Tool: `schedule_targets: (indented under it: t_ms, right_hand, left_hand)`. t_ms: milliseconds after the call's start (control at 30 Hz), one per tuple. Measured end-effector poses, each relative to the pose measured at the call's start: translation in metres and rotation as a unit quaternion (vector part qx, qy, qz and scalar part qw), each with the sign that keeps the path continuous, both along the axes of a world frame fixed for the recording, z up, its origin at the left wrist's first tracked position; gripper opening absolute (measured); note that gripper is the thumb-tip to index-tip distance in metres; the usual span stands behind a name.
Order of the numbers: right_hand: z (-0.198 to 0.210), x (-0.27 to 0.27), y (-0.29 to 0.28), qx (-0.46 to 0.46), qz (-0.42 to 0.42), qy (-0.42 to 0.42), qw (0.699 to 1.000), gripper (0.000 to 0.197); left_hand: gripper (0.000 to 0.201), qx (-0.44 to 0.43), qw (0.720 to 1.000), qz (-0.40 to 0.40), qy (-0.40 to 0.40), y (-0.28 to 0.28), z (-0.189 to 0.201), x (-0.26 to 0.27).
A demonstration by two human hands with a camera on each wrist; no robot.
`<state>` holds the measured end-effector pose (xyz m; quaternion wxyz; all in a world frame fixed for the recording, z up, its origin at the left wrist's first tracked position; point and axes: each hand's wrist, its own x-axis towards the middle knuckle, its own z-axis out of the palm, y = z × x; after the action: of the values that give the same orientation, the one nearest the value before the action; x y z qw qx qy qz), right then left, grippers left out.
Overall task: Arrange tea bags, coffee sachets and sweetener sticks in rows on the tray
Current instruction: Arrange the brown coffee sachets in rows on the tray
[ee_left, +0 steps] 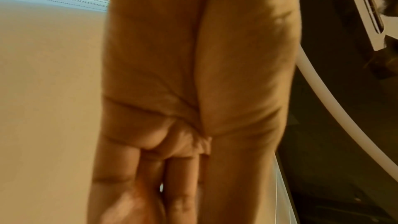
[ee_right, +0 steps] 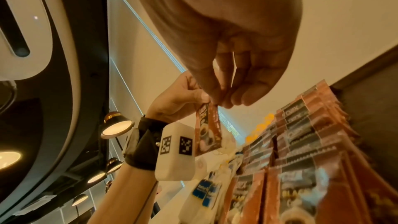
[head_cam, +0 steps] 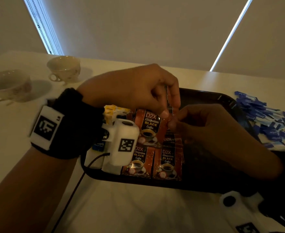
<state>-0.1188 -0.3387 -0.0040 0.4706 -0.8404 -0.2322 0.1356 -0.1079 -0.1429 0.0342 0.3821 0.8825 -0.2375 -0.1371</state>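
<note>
- coffee sachets [head_cam: 151, 161] lay in rows on the dark tray [head_cam: 205, 95], with tea bags [head_cam: 110, 111] at the tray's left end.
- two teacups [head_cam: 63, 68] stood far left on the tabletop [head_cam: 138, 207].
- left hand [head_cam: 135, 88] pinched a raised coffee sachet [ee_right: 207, 132] by its top edge.
- right hand [head_cam: 214, 130] pinched the same sachet.
- blue sweetener sticks [head_cam: 266, 118] lay heaped on the tabletop, just right of the tray.

- The tray [head_cam: 222, 98] is sitting on the surface [head_cam: 138, 207].
- Coffee sachets [head_cam: 152, 163] are lying in rows in the tray, tea bags [head_cam: 110, 111] to their left.
- Sweetener sticks [head_cam: 269, 118] are lying right of the tray.
- Two cups [head_cam: 63, 68] are standing far left.
</note>
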Motion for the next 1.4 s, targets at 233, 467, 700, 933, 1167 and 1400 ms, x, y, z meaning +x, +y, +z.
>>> schedule_targets:
  t_ms: [233,467,700,933,1167,1400]
  right_hand:
    - [-0.008,0.002,0.004,-0.005,0.003,0.083,0.997,0.009]
    - [-0.022,0.006,0.013,-0.092,0.038,0.136,0.986,0.004]
    - [-0.036,0.007,0.024,-0.19,0.08,0.112,0.972,0.01]
    - [-0.027,0.007,0.023,-0.216,0.087,0.036,0.972,0.019]
    - [-0.021,0.004,0.018,-0.265,0.135,0.024,0.954,0.013]
    - [0.026,0.024,-0.026,-0.332,0.082,-0.014,0.939,0.008]
  left_hand:
    - [0.034,0.031,0.998,-0.02,0.049,0.002,-0.007,0.005]
    - [0.047,0.001,0.999,0.028,0.033,0.024,0.009,0.0]
    - [0.051,0.022,0.998,0.039,0.045,0.031,0.009,0.0]
    - [0.055,0.027,0.998,0.045,0.034,0.033,0.009,0.002]
    - [0.055,0.035,0.998,0.054,0.024,0.036,0.01,0.001]
    - [0.049,0.02,0.995,0.091,-0.024,0.051,0.016,0.0]
